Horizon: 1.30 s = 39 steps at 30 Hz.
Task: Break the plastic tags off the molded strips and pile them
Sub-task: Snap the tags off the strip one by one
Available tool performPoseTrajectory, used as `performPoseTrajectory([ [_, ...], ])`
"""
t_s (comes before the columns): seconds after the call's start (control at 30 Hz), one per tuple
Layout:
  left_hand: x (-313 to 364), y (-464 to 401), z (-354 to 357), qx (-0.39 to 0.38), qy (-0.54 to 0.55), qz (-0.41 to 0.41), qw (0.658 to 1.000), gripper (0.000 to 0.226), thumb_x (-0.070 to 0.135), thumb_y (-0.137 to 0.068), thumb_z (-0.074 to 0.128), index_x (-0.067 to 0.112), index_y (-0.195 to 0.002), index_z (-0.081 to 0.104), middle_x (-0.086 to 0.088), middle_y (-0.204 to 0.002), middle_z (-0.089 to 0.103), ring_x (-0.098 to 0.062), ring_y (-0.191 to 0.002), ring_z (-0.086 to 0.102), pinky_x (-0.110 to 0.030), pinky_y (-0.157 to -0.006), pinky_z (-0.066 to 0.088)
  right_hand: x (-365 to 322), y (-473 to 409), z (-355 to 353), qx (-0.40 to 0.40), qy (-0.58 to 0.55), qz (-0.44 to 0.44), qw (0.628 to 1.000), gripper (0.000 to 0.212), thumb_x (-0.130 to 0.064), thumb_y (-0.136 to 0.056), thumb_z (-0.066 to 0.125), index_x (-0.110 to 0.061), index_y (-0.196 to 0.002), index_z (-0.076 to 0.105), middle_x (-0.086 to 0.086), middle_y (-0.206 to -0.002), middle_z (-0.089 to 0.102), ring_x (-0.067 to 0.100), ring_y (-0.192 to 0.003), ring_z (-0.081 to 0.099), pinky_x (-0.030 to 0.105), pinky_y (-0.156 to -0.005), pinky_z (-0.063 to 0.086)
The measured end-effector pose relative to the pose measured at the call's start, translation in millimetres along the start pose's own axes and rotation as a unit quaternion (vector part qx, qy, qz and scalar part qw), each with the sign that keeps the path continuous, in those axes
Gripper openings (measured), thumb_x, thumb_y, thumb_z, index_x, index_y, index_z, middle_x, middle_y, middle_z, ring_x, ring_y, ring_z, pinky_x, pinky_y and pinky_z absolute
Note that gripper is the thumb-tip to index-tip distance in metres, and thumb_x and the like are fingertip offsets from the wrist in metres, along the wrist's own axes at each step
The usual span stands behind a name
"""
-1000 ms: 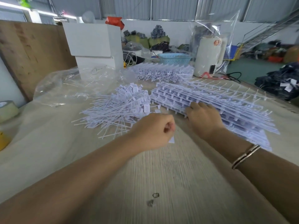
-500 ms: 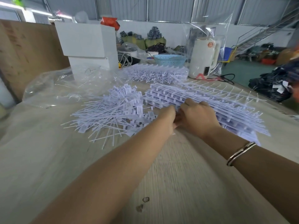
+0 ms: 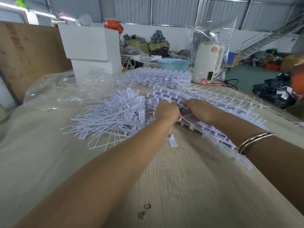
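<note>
Left hand [image 3: 167,110] pinches a tag on the molded strips [image 3: 205,104]; right hand [image 3: 198,107] presses them flat, mid-bench. Loose tags [image 3: 115,116] piled left. No legible writing.

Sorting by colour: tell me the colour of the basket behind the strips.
Light blue basket, clearest in the head view.

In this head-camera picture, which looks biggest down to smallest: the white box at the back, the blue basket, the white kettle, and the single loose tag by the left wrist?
As they look here:
1. white box
2. white kettle
3. blue basket, close to the kettle in apparent area, so that order is unsure
4. loose tag, smallest though nearest
</note>
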<state>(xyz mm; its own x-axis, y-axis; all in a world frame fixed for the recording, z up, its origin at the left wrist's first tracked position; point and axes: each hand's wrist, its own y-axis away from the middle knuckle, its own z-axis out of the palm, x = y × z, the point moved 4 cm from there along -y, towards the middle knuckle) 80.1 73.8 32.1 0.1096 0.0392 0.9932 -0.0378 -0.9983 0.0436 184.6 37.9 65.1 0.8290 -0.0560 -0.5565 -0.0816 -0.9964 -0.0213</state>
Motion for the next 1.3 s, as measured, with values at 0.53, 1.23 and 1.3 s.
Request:
performPoseTrajectory([
  [0.53,30,-8,-40,0.063,-0.126,0.11,0.984,0.037,0.02,-0.097,0.037,0.002,-0.122,0.058,-0.016,-0.114,0.064,-0.026,-0.1,0.061,-0.033,-0.084,0.049,-4,-13,3,-0.029,-0.088,0.073,0.993,0.037,-0.046,-0.099,0.03,-0.014,-0.108,0.047,0.004,-0.093,0.049,0.02,-0.078,0.05,0.027,-0.066,0.041],
  [1.23,61,46,-186,-0.185,-0.193,0.191,0.945,0.031,0.035,-0.083,0.048,0.02,-0.058,0.056,-0.003,-0.047,0.046,-0.019,-0.042,0.039,-0.022,-0.044,0.035,0,3,0,0.147,-0.303,-0.022,0.941,0.026,-0.006,-0.095,0.042,-0.01,-0.092,0.068,0.003,-0.073,0.058,0.008,-0.049,0.051,0.019,-0.049,0.047],
  [1.3,64,56,-186,-0.227,-0.223,0.202,0.926,0.031,0.035,-0.081,0.046,0.021,-0.056,0.057,-0.004,-0.048,0.047,-0.02,-0.043,0.041,-0.021,-0.047,0.038,-14,7,0,0.137,-0.306,-0.066,0.94,0.022,-0.012,-0.096,0.045,-0.016,-0.097,0.067,-0.001,-0.086,0.062,0.01,-0.065,0.055,0.019,-0.062,0.048],
])
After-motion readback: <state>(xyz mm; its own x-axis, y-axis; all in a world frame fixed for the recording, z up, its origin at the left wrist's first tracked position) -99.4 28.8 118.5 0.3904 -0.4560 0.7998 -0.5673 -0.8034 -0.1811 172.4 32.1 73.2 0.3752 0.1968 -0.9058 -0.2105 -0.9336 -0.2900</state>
